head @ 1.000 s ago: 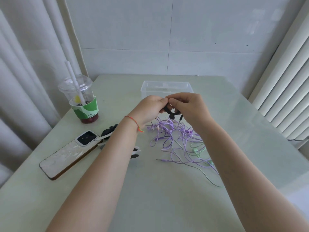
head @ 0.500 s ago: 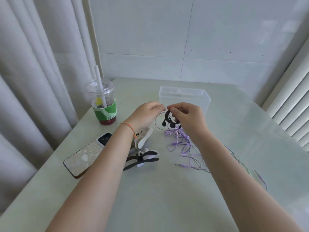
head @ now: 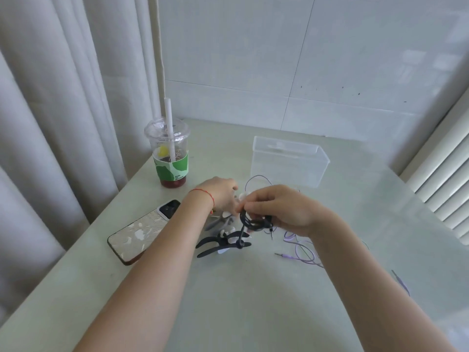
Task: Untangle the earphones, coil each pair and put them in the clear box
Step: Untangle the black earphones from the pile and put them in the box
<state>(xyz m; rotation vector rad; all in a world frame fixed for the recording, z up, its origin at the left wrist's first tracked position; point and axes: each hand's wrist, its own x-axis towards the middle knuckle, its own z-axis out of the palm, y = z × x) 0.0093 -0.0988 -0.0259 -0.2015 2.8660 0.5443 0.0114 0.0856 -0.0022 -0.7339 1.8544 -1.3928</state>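
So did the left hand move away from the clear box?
Yes. The left hand was up near the clear box a second ago; now it sits lower and leftward, down among the cable ties near the phone.

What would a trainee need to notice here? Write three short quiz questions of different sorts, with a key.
1. True or false: the clear box already holds a coiled pair.
2. Which hand holds the black earphones? A) left B) right
3. Fill in: the phone lies on the table nearer the person than the ____ with a straw.

Key:
1. False; the box looks empty.
2. B; the right hand grips the black coil, while the left hand reaches toward the ties.
3. Cup.
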